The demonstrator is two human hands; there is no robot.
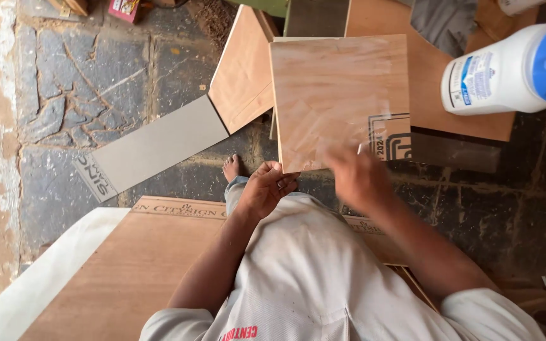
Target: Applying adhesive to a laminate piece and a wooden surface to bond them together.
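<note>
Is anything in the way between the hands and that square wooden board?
Nothing visible is. The left hand already grips the square plywood board at its lower left corner, and the right hand, blurred, lies right on its lower edge. The white bottle sits off to the side.

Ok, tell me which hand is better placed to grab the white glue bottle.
Probably the right hand: it hovers, blurred, over the square plywood panel, on the same side as the glue bottle. The left hand is gripping the panel's lower left corner.
</note>
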